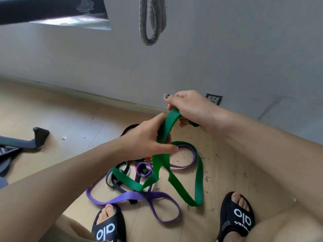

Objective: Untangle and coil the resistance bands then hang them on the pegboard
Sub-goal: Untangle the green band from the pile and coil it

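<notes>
Wood floor (52,119): green band (199,180) pinched by both hands, left hand (148,137) lower, right hand (188,105) above; loop trails downward.

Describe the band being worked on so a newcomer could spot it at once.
Start at the wood floor below the grey wall. Above the tangle, both hands, left hand and right hand, grip the green band. It is wider than the purple band beneath it.
</notes>
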`<state>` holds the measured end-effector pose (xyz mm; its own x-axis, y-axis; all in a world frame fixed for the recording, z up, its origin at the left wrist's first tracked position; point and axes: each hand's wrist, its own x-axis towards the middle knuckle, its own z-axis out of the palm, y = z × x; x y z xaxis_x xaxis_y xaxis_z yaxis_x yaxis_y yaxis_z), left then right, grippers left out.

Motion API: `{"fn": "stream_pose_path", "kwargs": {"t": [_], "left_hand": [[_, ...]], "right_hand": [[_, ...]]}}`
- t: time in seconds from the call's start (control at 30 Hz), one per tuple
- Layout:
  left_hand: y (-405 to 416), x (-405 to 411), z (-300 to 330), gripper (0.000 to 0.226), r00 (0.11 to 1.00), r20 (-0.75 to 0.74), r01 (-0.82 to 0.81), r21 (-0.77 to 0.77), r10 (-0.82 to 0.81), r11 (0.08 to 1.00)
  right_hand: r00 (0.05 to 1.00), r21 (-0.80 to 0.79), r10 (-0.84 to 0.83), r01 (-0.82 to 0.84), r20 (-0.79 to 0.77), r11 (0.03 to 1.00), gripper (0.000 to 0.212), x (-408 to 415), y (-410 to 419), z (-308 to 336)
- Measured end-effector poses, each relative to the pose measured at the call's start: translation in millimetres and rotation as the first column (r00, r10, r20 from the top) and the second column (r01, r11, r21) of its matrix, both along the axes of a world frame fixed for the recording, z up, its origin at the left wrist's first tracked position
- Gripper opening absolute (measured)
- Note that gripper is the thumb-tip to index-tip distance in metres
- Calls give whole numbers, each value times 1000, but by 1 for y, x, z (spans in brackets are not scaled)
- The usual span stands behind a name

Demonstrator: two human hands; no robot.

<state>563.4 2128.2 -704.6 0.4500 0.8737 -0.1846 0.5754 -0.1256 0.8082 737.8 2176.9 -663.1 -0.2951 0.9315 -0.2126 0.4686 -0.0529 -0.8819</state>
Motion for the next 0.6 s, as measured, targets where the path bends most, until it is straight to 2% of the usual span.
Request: {"fn": "stream_pose_path", "kwargs": {"t": [0.07,0.13,0.27,0.37,0.43,0.53,0.6], "left_hand": [[1,1,0,32,1000,-2,-13,31,13,999],[5,-2,1,25,998,25,-54,66,52,996],[12,-11,6,30,990,98,-114,96,104,989],[16,-17,9,28,983,163,-97,51,88,994],[18,-21,10,29,980,183,-87,51,77,995],[17,-22,9,33,978,197,-72,16,68,997],[16,-23,8,32,981,188,-54,13,51,998]], "right_hand": [[995,-8,-39,38,-93,999,35,2,3,4],[992,32,-71,75,-108,997,33,6,6,8],[987,264,-99,62,130,963,34,21,13,9],[975,218,-89,43,202,975,31,31,18,5],[959,166,-24,-24,282,986,27,34,16,3],[887,218,34,-150,460,964,24,33,12,-1],[866,248,25,-170,499,954,25,31,9,0]]}}
